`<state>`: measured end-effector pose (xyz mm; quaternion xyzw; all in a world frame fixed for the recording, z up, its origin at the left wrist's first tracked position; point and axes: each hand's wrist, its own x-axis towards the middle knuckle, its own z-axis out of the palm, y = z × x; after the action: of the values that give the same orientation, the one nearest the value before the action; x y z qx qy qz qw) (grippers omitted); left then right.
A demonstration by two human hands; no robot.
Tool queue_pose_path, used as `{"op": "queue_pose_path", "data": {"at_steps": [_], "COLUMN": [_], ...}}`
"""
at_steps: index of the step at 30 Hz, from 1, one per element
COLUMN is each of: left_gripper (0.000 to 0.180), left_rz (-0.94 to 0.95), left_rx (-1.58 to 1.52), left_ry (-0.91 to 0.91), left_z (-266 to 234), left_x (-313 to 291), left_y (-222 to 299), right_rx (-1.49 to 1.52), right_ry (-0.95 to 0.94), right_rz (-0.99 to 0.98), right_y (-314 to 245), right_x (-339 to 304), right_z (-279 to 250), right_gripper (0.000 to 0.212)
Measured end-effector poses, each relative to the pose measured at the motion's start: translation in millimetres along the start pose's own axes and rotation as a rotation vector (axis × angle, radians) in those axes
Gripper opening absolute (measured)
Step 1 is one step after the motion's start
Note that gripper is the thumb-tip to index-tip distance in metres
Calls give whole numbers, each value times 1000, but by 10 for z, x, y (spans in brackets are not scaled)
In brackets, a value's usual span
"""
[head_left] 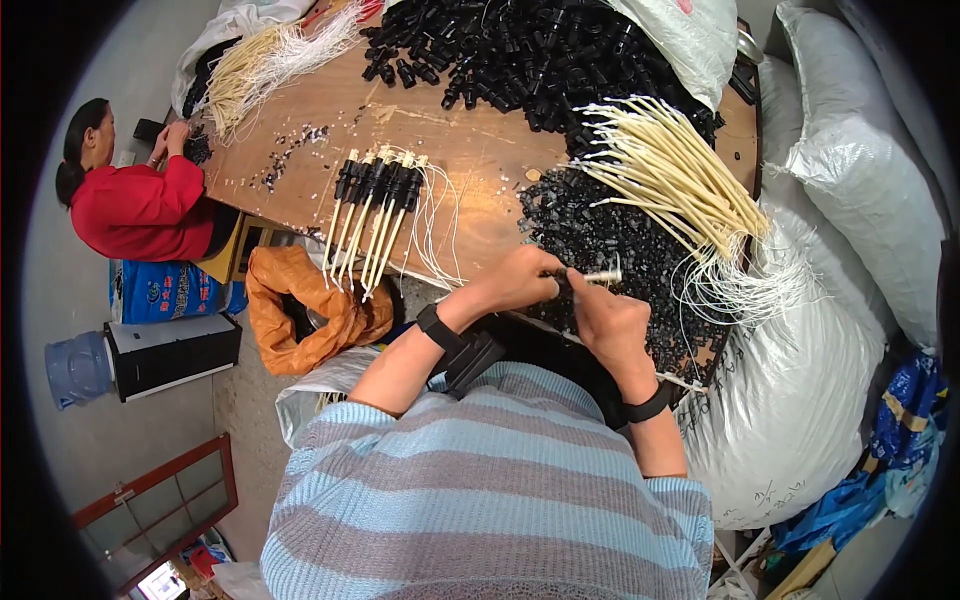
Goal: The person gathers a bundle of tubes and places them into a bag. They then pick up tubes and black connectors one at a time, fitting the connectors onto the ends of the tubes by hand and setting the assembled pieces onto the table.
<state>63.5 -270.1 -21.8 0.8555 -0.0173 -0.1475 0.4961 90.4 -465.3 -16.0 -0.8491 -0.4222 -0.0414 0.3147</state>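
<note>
My left hand [524, 278], fingers closed in a pinch, holds a small black plastic piece [562, 279] over the near edge of the table. My right hand [612, 322] meets it from the right, its fingers curled and its fingertips at the black piece; what they grip is mostly hidden. Just beyond the right fingertips a short pale rod with a whitish end [606, 276] shows. Beneath both hands spreads a heap of small black plastic parts [570, 215]. Left of them lies a row of cream tubes with black sockets [378, 185], thin white wires trailing beside it.
A bundle of cream tubes [680, 175] with white wires lies at the right. Black sockets [530, 50] are piled at the back of the wooden table [440, 130]. White sacks [800, 400] crowd the right side. A person in red [140, 205] works at the far left, near an orange sack [290, 310].
</note>
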Motion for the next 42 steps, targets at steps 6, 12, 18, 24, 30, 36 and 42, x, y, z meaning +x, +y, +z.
{"op": "queue_pose_path", "data": {"at_steps": [6,12,18,24,30,36,42], "left_gripper": [27,24,23,16,47,54,62], "left_rz": [-30,296,205,214,-112,217,-298], "left_rx": [13,301,471,651,923,508,539], "left_ry": [58,281,294,910,1123,709,630], "left_z": [-21,69,-114,-870,-1179,-1152,-1428], "left_x": [-57,-179,-311,-500,-497,470,1141], "left_y": [17,111,93,-347,-628,-613,-702], "right_rx": [79,473,496,56,47,8,-375], "right_ry": [-69,-102,-203,317,-148,124,320], "right_rz": [64,574,651,114,-117,258,351], "right_y": [-22,-108,-210,-176,-246,286,787], "right_x": [-5,247,342,448,409,373,381], "right_z": [-98,-61,81,-86,-17,-183,-584], "right_gripper": [39,8,26,8,27,16,32]}}
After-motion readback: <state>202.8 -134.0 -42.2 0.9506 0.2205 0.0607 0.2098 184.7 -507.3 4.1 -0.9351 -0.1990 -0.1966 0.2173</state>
